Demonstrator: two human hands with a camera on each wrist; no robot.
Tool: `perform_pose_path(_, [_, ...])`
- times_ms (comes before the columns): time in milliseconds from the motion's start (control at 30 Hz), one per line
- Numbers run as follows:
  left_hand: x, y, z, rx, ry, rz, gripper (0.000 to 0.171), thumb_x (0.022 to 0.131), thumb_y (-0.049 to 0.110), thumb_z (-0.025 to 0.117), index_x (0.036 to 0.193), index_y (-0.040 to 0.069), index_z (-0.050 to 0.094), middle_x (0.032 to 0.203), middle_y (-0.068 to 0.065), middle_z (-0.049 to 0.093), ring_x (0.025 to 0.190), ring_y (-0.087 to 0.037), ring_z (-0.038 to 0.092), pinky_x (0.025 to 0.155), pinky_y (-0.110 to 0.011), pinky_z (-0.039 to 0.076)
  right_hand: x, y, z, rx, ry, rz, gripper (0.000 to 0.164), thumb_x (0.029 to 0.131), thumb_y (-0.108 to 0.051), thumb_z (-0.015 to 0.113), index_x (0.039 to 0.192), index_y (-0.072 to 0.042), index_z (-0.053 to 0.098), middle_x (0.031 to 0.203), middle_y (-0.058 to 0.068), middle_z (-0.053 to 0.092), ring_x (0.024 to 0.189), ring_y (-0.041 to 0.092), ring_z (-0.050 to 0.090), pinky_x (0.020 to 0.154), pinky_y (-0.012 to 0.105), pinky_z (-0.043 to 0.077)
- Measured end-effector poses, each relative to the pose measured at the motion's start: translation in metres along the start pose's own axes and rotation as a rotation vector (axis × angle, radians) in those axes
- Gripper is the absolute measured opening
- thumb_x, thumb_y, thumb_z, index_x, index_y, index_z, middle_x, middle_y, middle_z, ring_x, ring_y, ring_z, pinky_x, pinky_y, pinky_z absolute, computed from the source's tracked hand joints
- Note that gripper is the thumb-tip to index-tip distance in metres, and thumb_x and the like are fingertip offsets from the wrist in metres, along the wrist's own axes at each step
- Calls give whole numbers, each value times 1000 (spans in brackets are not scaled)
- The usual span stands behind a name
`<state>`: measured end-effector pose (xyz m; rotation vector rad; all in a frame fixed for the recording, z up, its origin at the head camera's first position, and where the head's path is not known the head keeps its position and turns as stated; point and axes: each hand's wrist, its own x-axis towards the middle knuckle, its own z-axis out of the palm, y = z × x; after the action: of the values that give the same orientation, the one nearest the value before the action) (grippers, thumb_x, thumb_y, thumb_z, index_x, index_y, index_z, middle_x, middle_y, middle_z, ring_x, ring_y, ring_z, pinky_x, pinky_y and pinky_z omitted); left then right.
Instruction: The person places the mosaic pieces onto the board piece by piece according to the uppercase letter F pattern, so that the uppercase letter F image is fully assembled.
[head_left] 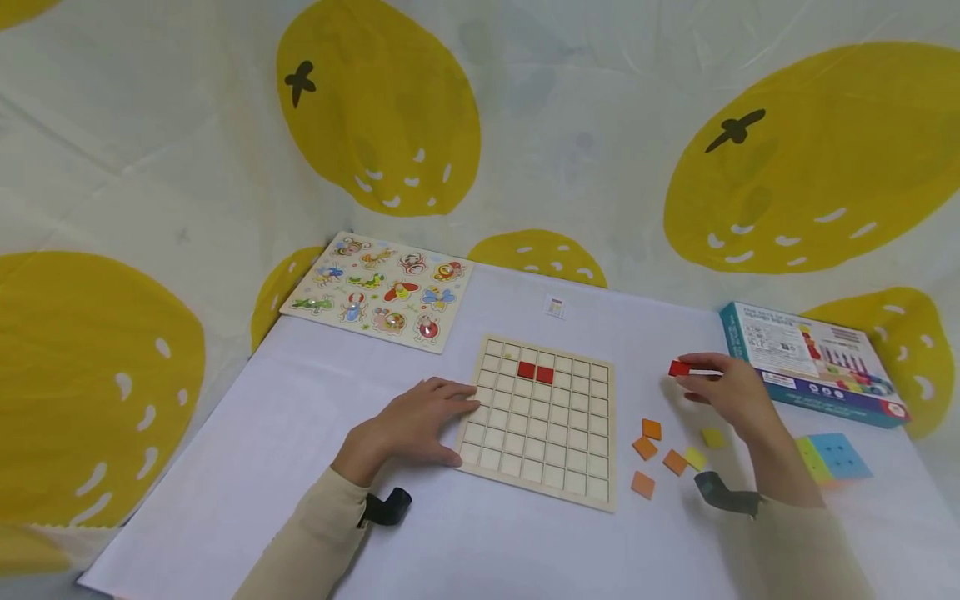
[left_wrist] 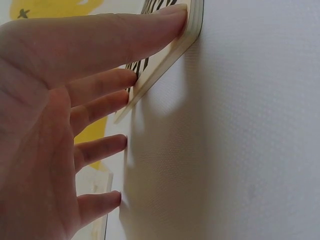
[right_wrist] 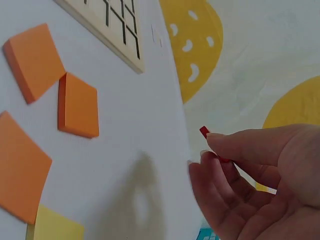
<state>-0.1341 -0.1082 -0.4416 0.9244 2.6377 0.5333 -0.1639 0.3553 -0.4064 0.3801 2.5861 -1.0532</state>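
In the head view a wooden grid board (head_left: 542,421) lies on the table, with two red square tiles (head_left: 536,372) side by side in its upper rows. My left hand (head_left: 420,423) rests at the board's left edge, fingers spread; thumb and two fingertips touch the rim in the left wrist view, the other fingertips reach the cloth. My right hand (head_left: 731,396) pinches another red tile (head_left: 679,368) between thumb and fingers, raised above the table right of the board. Below it lie several loose orange tiles (head_left: 644,448) and two yellow tiles (head_left: 713,437).
A wooden insect puzzle (head_left: 375,287) lies at the back left. Beyond the board is a small printed card (head_left: 555,307). At the right stand a teal-edged game box (head_left: 817,362) and a colored puzzle cube (head_left: 836,458). A lemon-patterned sheet (head_left: 570,125) hangs behind the table.
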Motion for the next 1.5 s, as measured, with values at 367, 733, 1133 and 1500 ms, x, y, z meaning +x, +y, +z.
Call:
perform_pose_path(367, [0,-1,1,9,3,17,80,78,41,86,147,16,56,159,-2,48,146,-27,43,120,-46,38,-2,-25,34,-5,-20,-89,54,96,-26,72,143,-4,56,142,27,56,104,25,68,79,15,57])
perform_pose_path(733, [1,-3,0,2,3,11,79,78,39,86,147,15,56,160,-2,47,146,-28,42,120,-47,39,9,-64,84,-55,-51,-188,44,92,-26,76,130,-6,68,129,19,68,94,21,69,80,28,60])
perform_pose_path(1133, [2,-2,0,-7,6,12,78,77,38,87,145,15,58,158,-2,49,145,-28,43,119,-48,39,18,-83,115,-162,-36,-297,30,92,-20,74,120,-7,75,119,16,75,96,23,72,80,31,56])
perform_pose_path(1500, [2,-3,-1,3,-1,10,78,78,41,86,146,17,57,159,-1,48,146,-26,42,121,-46,38,18,-91,120,-193,-20,-274,29,91,-20,75,118,-7,75,122,17,73,94,23,69,81,32,55])
